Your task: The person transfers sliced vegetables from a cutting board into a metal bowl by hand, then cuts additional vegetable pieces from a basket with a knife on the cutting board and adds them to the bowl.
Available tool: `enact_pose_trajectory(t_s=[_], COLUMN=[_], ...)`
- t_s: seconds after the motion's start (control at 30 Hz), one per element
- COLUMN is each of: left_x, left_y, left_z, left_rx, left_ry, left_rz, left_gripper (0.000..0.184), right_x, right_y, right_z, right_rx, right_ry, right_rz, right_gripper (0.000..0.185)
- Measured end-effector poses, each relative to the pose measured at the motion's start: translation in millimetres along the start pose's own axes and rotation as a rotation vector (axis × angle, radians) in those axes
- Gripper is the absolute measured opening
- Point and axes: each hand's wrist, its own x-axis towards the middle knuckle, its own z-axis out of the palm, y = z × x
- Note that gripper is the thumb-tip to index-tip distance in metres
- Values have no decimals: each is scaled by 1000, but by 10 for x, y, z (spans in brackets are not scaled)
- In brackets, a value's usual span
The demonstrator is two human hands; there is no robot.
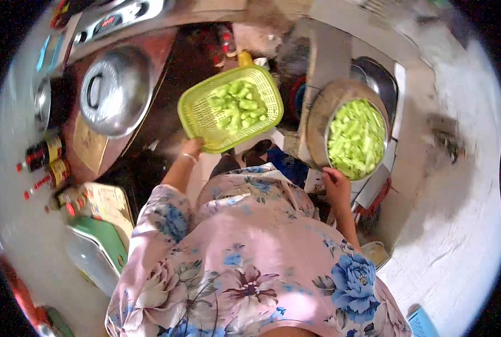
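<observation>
My left hand [193, 148] grips the near left corner of a yellow-green plastic basket [197, 115], held out over the floor. Chunks of pale green vegetable [238, 105] lie on its slotted bottom. On the right, a metal bowl [386, 138] heaped with sliced green vegetable [356, 137] is over a round wooden chopping board [319, 121]. My right hand [335, 182] has its fingers curled at the bowl's near left rim; the fingertips are partly hidden.
A large domed metal lid [118, 90] covers a pan on the left counter, with sauce bottles [42, 154] nearby. Behind the lid is a stove or cooker panel [113, 21]. A dark wok [382, 84] stands behind the chopping board. A green board [99, 238] leans at lower left.
</observation>
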Motion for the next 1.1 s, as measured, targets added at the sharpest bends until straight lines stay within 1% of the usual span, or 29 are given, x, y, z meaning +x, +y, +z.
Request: enact_pose_trajectory(t_s=[0.03, 0.07, 0.1, 0.13, 0.17, 0.23, 0.3, 0.33, 0.37, 0.4, 0.43, 0.47, 0.5, 0.53, 0.57, 0.6, 0.63, 0.67, 0.73, 0.77, 0.8, 0.87, 0.9, 0.93, 0.97, 1.0, 1.03, 1.07, 1.1], left_x=[530, 606, 629, 718, 787, 1153, 1398, 1505, 1618, 1764, 1928, 2092, 2227, 2363, 2491, 2589, 2397, 2434, 2642, 2824, 3023, 3360, 2641, 2864, 3117, 3158, 3140, 3109, 3104], left_y=[-472, -549, -578, -647, -694, -972, -1052, -1030, -993, -930, -898, -871, -831, -781, -749, -731, -492, -531, -719, -948, -1218, -1629, -1112, -1346, -1615, -1685, -1693, -1698, -1710], left_z=[-7, -59, -37, -29, -25, 35, 191, 308, 455, 607, 794, 994, 1206, 1437, 1680, 1909, 2075, 2344, 2935, 3204, 3440, 3816, 3828, 4041, 4255, 4366, 4421, 4475, 4505], left_rx=[-77, -99, -7, 41, 89, -167, -198, -226, -197, -178, -32, 108, 122, 125, 122, 119, 339, 352, 375, 50, 60, 219, 609, 616, 825, 875, 866, 855, 844], left_ry=[26, 37, -22, -44, -68, -135, -188, -237, -253, -261, -259, -264, -287, -345, -408, -471, -438, -467, -451, -666, -692, -584, -452, -471, -493, -513, -522, -529, -534], left_rz=[109, 85, 73, 54, 36, -5, -17, -3, 2, 15, 57, 107, 115, 185, 255, 326, 361, 372, 183, 340, 342, 434, 427, 434, 504, 502, 481, 466, 457], left_gripper=[33, 33, 34, 35, 36, 38, 38, 39, 39, 39, 39, 40, 40, 40, 40, 40, 40, 40, 37, 36, 36, 22, 33, 33, 36, 38, 40, 42, 44], right_x=[1, -38, -75, -143, -202, -378, -506, -513, -566, -655, -723, -742, -753, -763, -895, -1015, -1171, -1299, -1468, -1549, -1622, -1644, -1420, -1423, -1484, -1514, -1325, -1317, -1283], right_y=[-71, -146, -262, -239, -128, -85, -60, -56, -21, 69, 105, 133, 140, 147, 350, 521, 664, 781, 974, 1060, 1129, 1247, 930, 989, 1039, 1088, 925, 953, 946], right_z=[92, 200, 274, 367, 414, 582, 737, 826, 925, 991, 1047, 1132, 1217, 1301, 1400, 1529, 1640, 1744, 1945, 2031, 2101, 2258, 2131, 2185, 2236, 2261, 2087, 2104, 2116], right_rx=[-19, -44, -116, -142, -162, -207, -68, -194, -185, -53, 72, 39, 5, -29, -9, 1, -19, -45, -52, -66, -83, -113, -17, -14, -96, -179, -45, -45, -62], right_ry=[-102, -193, -264, -280, -364, -432, -587, -707, -699, -679, -658, -665, -671, -678, -646, -617, -516, -405, -333, -303, -278, -242, -131, -113, -209, -306, -253, -232, -250], right_rz=[40, 84, 69, 67, 58, 63, 436, 519, 523, 469, 427, 510, 593, 676, 604, 613, 471, 331, 383, 424, 464, 538, 520, 532, 611, 691, 596, 607, 700], right_gripper=[17, 18, 21, 21, 21, 21, 26, 26, 26, 23, 20, 21, 22, 23, 24, 24, 24, 25, 23, 21, 19, 16, 16, 16, 17, 18, 21, 21, 22])
